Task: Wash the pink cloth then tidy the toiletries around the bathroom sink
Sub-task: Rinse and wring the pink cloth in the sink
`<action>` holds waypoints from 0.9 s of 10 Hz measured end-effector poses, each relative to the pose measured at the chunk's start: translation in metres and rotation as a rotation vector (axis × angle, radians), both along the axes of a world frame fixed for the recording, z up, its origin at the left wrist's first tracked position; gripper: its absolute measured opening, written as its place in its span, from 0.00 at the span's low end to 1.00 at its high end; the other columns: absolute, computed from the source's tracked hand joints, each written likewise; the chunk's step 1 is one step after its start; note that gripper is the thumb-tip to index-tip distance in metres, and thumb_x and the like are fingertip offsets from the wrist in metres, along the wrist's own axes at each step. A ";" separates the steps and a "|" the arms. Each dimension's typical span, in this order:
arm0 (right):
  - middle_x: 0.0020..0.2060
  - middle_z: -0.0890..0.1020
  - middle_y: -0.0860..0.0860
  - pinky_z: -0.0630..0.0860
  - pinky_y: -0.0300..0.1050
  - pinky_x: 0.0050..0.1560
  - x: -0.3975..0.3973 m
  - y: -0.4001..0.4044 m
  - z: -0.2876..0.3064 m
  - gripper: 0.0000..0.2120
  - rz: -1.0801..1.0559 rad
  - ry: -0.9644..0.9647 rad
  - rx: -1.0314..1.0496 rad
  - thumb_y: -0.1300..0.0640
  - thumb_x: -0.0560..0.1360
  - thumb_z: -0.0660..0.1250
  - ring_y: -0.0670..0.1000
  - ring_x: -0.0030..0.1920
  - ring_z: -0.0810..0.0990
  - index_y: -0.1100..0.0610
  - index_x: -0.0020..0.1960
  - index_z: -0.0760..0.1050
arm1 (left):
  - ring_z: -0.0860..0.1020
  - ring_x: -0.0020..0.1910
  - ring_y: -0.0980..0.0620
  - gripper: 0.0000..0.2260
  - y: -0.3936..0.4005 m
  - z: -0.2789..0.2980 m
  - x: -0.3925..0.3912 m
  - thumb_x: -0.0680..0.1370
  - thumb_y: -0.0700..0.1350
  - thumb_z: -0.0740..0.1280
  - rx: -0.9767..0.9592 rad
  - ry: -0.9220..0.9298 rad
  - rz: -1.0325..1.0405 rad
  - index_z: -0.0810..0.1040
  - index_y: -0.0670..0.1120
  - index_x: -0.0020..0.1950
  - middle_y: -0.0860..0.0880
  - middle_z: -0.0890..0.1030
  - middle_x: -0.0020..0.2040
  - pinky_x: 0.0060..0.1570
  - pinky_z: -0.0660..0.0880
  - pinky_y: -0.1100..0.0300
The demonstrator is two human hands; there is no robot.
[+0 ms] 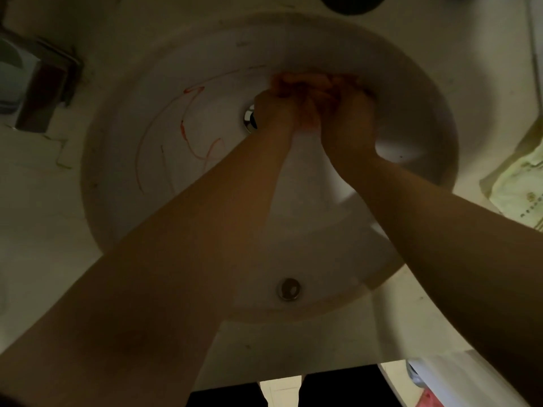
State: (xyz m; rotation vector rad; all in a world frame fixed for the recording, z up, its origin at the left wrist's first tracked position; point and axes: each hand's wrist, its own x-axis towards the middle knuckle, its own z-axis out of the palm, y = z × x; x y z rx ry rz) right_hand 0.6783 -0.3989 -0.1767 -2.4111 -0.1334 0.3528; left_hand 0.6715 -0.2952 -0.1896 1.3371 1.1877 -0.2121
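Observation:
The pink cloth (311,82) is bunched up low in the white sink basin (123,160), at its far side. My left hand (279,111) and my right hand (346,118) are pressed together, both clenched around the cloth. Only the cloth's upper edge shows beyond my fingers. A chrome drain plug (249,118) sits just left of my left wrist. Pinkish streaks (188,133) mark the left wall of the basin.
An overflow hole (289,289) is in the near wall of the basin. A dark box-like item (41,83) stands on the counter at left. A pale green packet (523,183) lies on the counter at right. A dark round object (352,2) is at the top edge.

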 end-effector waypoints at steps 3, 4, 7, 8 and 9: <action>0.45 0.80 0.47 0.69 0.29 0.45 -0.020 -0.033 0.007 0.10 -0.122 0.002 0.028 0.60 0.74 0.59 0.38 0.44 0.75 0.55 0.49 0.79 | 0.82 0.44 0.47 0.04 -0.037 -0.002 -0.023 0.76 0.43 0.69 -0.077 -0.002 -0.090 0.81 0.44 0.48 0.46 0.81 0.41 0.46 0.80 0.54; 0.47 0.80 0.48 0.69 0.29 0.47 -0.029 -0.041 0.015 0.12 -0.100 -0.024 0.040 0.58 0.73 0.59 0.43 0.46 0.77 0.57 0.51 0.79 | 0.82 0.43 0.48 0.03 -0.046 -0.001 -0.027 0.75 0.44 0.70 -0.064 0.004 -0.059 0.81 0.45 0.44 0.46 0.82 0.40 0.44 0.80 0.55; 0.50 0.82 0.54 0.74 0.45 0.56 -0.010 -0.001 0.003 0.13 -0.114 -0.039 -0.006 0.57 0.76 0.58 0.52 0.52 0.79 0.60 0.51 0.79 | 0.80 0.47 0.45 0.08 -0.010 0.004 -0.006 0.77 0.36 0.66 -0.137 -0.122 0.109 0.79 0.37 0.54 0.38 0.82 0.51 0.52 0.78 0.54; 0.46 0.81 0.51 0.74 0.33 0.50 -0.006 0.019 0.011 0.11 -0.105 0.030 0.125 0.59 0.76 0.59 0.44 0.46 0.78 0.61 0.50 0.79 | 0.79 0.45 0.45 0.07 0.008 0.004 -0.007 0.76 0.35 0.67 -0.111 -0.143 0.198 0.80 0.35 0.53 0.37 0.82 0.48 0.51 0.77 0.54; 0.41 0.80 0.47 0.72 0.28 0.44 -0.004 0.053 0.018 0.11 -0.004 0.082 0.205 0.58 0.73 0.60 0.41 0.41 0.77 0.60 0.48 0.80 | 0.81 0.48 0.41 0.06 0.036 0.000 -0.016 0.75 0.39 0.69 -0.002 -0.117 0.297 0.81 0.38 0.49 0.39 0.83 0.47 0.54 0.78 0.48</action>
